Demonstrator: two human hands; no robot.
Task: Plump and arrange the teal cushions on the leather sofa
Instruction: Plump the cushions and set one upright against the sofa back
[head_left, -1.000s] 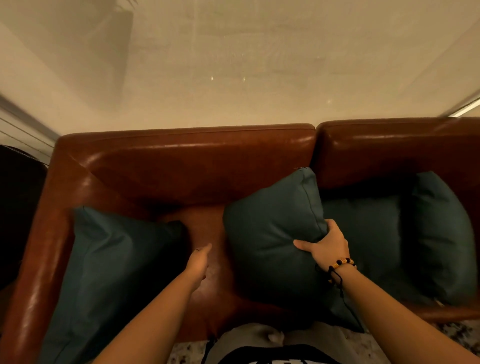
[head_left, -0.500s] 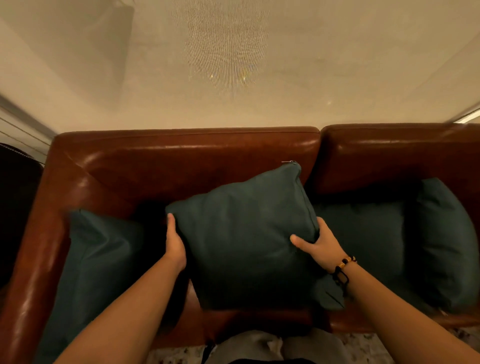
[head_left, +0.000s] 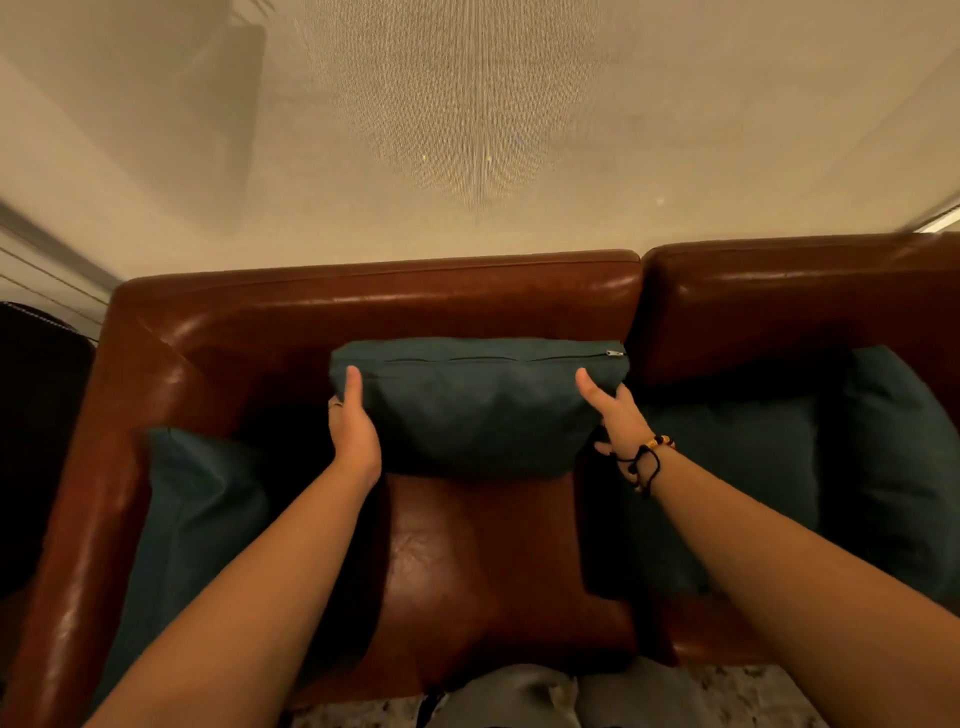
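A teal cushion (head_left: 478, 410) stands upright against the backrest of the brown leather sofa (head_left: 374, 306), its zipper edge on top. My left hand (head_left: 353, 431) grips its left side, thumb on the front face. My right hand (head_left: 613, 415), with a beaded bracelet at the wrist, grips its right side. A second teal cushion (head_left: 197, 519) leans against the sofa's left armrest. On the right-hand seat are two more teal cushions, one lying flat (head_left: 727, 467) and one upright (head_left: 893, 467) at the far right.
The bare leather seat (head_left: 478, 561) lies in front of the held cushion. A pale wall (head_left: 467, 130) rises behind the sofa. A dark object (head_left: 36, 415) stands past the left armrest. Speckled floor (head_left: 727, 691) shows at the bottom edge.
My left hand reached over and took the cushion's left side. Both hands turned the cushion and moved it back against the backrest, zipper edge up.
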